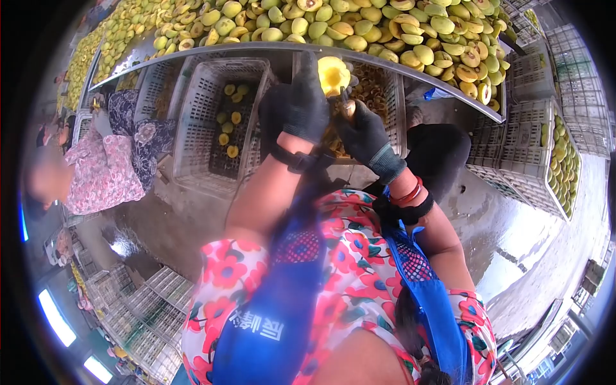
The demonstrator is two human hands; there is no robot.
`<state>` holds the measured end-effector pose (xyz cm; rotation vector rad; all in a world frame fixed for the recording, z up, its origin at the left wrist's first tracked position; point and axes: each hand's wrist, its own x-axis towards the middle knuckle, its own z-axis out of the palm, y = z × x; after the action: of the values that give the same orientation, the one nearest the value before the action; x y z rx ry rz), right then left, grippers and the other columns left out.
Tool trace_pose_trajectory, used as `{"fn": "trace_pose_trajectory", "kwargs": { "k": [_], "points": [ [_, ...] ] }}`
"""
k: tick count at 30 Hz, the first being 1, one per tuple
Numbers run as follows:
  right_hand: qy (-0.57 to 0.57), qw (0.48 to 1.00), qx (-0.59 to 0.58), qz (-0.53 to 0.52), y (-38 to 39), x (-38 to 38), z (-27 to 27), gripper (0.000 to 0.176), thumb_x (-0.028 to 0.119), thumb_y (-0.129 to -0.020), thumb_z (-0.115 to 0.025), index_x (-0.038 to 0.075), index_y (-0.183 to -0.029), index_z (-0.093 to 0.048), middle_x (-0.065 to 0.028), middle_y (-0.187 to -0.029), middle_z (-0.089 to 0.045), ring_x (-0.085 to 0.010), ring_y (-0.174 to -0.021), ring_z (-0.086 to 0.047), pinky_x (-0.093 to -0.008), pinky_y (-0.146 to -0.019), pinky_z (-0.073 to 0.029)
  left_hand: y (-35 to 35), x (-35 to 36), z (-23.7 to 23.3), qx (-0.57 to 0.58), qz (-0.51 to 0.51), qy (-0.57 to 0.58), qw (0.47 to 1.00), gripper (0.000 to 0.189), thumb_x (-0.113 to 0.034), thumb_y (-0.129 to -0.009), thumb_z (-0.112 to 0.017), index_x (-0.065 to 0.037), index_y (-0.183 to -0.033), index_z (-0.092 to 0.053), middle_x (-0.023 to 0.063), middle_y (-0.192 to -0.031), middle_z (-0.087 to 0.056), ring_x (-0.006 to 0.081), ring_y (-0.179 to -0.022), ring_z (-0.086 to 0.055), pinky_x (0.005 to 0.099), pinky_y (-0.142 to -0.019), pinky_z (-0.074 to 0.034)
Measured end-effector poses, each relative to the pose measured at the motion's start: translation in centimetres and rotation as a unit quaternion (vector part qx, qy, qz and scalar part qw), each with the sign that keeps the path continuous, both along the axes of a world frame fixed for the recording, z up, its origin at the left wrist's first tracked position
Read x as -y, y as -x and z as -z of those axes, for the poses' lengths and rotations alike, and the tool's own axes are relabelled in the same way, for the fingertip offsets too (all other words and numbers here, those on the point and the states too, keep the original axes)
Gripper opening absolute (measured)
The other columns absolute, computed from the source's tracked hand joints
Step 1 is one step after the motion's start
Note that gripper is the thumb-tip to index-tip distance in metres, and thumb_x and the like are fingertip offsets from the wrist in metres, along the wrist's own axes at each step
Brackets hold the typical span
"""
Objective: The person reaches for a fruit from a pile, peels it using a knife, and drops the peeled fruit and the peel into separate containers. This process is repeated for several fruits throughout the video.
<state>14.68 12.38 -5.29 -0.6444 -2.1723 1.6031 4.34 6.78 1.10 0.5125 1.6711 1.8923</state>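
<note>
My left hand (296, 106), in a dark glove with a watch at the wrist, is closed on a yellow peach half (333, 75). The cut face with its hollow is turned toward me. Just below the fruit, my right hand (367, 131), also gloved, grips a small tool by its rounded, wood-coloured handle (348, 110). The tool's working end meets the lower edge of the peach half, but its shape is hard to make out. Beneath both hands stands a crate (396, 109) holding brown pits and scraps.
A metal-edged table (269, 46) heaped with halved peaches (359, 25) spans the top. A grey crate (186, 128) with several peach pieces stands left. Stacked crates (513, 138) are at right, one stack topped with halves. Another person (106, 168) sits at left. More crates (151, 314) stand lower left.
</note>
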Motion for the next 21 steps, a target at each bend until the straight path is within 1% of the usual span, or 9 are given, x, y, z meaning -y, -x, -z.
{"fn": "trace_pose_trajectory", "kwargs": {
  "k": [4,7,10,11,13,16,18,19,21],
  "points": [
    [-0.012,0.999,-0.02,-0.046,-0.1,0.3,-1.1,0.018,0.012,-0.083,-0.056,0.003,-0.098,-0.054,-0.0145,-0.074,-0.061,-0.0276,-0.065,-0.059,-0.0374,-0.064,-0.047,-0.1,-0.6,0.9,0.022,0.011,-0.029,0.999,0.062,-0.048,-0.097,-0.023,0.001,-0.091,-0.06,0.0103,-0.075,-0.065,0.0179,-0.068,-0.063,0.0279,-0.061,-0.051],
    [0.079,0.982,0.023,-0.17,-0.4,-0.5,-1.1,0.014,0.008,-0.083,-0.057,0.003,-0.096,-0.056,-0.0008,-0.076,-0.06,-0.0062,-0.061,-0.052,-0.024,-0.052,-0.045,-0.2,0.3,-0.8,0.033,0.036,0.11,0.993,0.061,-0.048,-0.097,-0.022,0.001,-0.097,-0.059,0.0108,-0.081,-0.066,0.0185,-0.07,-0.063,0.0288,-0.064,-0.051],
    [0.243,0.93,0.156,-0.229,-0.7,-1.6,-2.6,0.02,0.009,-0.081,-0.06,0.003,-0.1,-0.056,0.0011,-0.076,-0.06,-0.0069,-0.061,-0.054,-0.0243,-0.052,-0.046,-0.2,0.3,0.2,0.013,0.042,0.017,0.999,0.059,-0.047,-0.097,-0.024,0.002,-0.103,-0.057,0.0136,-0.086,-0.065,0.0212,-0.074,-0.063,0.0304,-0.07,-0.051],
    [0.188,0.95,0.124,-0.218,-0.8,-1.2,-1.7,0.022,0.01,-0.082,-0.059,0.004,-0.103,-0.055,-0.0036,-0.075,-0.061,-0.0114,-0.061,-0.056,-0.0271,-0.054,-0.047,0.7,0.4,2.1,-0.182,-0.011,0.061,0.981,0.058,-0.046,-0.097,-0.024,0.002,-0.104,-0.056,0.0145,-0.088,-0.064,0.0224,-0.076,-0.063,0.031,-0.071,-0.05],
    [0.075,0.976,0.053,-0.196,-0.6,0.1,0.7,0.026,0.012,-0.084,-0.055,0.005,-0.11,-0.054,-0.013,-0.074,-0.062,-0.0203,-0.061,-0.059,-0.0326,-0.058,-0.048,4.2,1.4,6.4,-0.543,-0.115,0.143,0.819,0.054,-0.044,-0.097,-0.026,0.002,-0.106,-0.055,0.0163,-0.091,-0.063,0.0249,-0.082,-0.062,0.0322,-0.074,-0.05],
    [-0.064,0.998,-0.012,0.012,-0.3,1.1,0.3,0.029,0.013,-0.079,-0.064,0.002,-0.104,-0.055,-0.0134,-0.075,-0.064,-0.0265,-0.067,-0.065,-0.0322,-0.055,-0.049,9.5,3.9,6.6,-0.37,-0.137,0.15,0.907,0.041,-0.029,-0.097,-0.028,0.002,-0.098,-0.054,0.0185,-0.099,-0.057,0.0323,-0.094,-0.055,0.0406,-0.084,-0.041],
    [-0.089,0.987,0.131,-0.022,0.3,-0.6,3.8,0.036,0.021,-0.078,-0.065,0.003,-0.107,-0.053,-0.0207,-0.08,-0.063,-0.0352,-0.076,-0.063,-0.039,-0.061,-0.049,13.7,7.4,8.2,-0.512,-0.202,0.267,0.791,0.033,-0.023,-0.096,-0.033,0.003,-0.1,-0.052,0.0211,-0.103,-0.055,0.0369,-0.098,-0.052,0.0417,-0.086,-0.041],
    [-0.102,0.973,0.193,-0.074,0.3,-2.1,6.6,0.038,0.024,-0.078,-0.065,0.003,-0.106,-0.053,-0.0207,-0.08,-0.063,-0.036,-0.076,-0.063,-0.04,-0.062,-0.049,14.0,9.0,7.0,-0.39,-0.22,0.224,0.866,0.038,-0.029,-0.094,-0.041,0.004,-0.111,-0.051,0.0235,-0.114,-0.052,0.0375,-0.107,-0.049,0.041,-0.091,-0.039],
    [-0.147,0.952,0.249,-0.1,-0.4,-3.3,9.9,0.04,0.028,-0.077,-0.065,0.004,-0.105,-0.052,-0.0212,-0.079,-0.062,-0.038,-0.077,-0.062,-0.042,-0.064,-0.049,17.1,13.3,10.7,-0.453,-0.296,0.333,0.772,0.052,-0.037,-0.089,-0.05,0.005,-0.12,-0.047,0.0265,-0.122,-0.047,0.0368,-0.115,-0.045,0.0398,-0.097,-0.035]
  ]
}}
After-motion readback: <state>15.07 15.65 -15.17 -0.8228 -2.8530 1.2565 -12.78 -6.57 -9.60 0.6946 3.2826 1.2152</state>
